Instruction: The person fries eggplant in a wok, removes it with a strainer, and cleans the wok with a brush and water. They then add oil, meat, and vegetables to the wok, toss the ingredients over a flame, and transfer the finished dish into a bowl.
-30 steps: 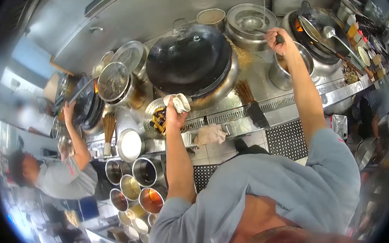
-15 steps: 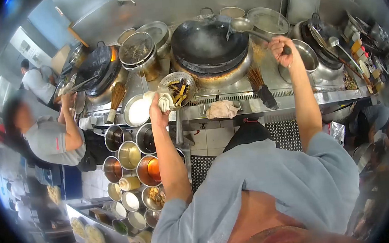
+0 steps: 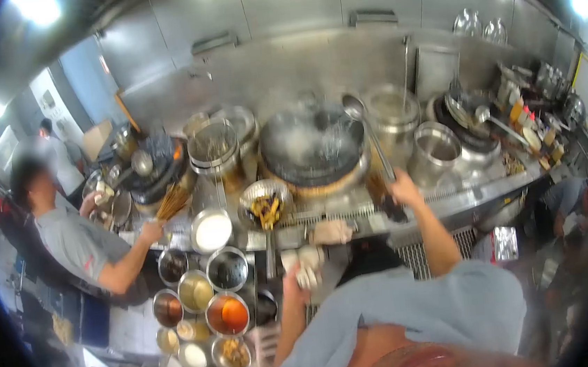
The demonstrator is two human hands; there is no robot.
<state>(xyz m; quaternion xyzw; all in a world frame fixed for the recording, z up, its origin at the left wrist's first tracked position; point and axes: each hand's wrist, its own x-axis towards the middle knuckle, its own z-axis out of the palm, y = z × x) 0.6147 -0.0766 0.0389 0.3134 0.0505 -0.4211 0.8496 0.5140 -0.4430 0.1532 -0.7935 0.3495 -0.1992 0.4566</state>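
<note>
My right hand (image 3: 403, 189) is closed around the long handle of a ladle (image 3: 353, 108), whose bowl is raised over the right rim of a large black wok (image 3: 305, 156). Pale steam hangs over the wok's middle. In front of my body, my left hand (image 3: 293, 288) grips a folded white cloth (image 3: 306, 263). To its upper left, a perforated strainer (image 3: 245, 200) rests on a pot with dark and yellow food strips in it, its handle pointing toward me. A bamboo brush (image 3: 378, 189) stands at the stove edge near my right hand.
Pots of sauces and seasonings, one with orange liquid (image 3: 233, 315), crowd the lower left. A bowl of white contents (image 3: 212, 232) sits beside the strainer. At the left, a co-worker holds a bamboo brush (image 3: 172, 202). A tall metal pot (image 3: 436, 148) stands at right.
My view has tilted upward. My left hand, with the cloth, has moved right and back from beside the strainer. The ladle handle has swung closer to me. The co-worker has taken hold of a brush.
</note>
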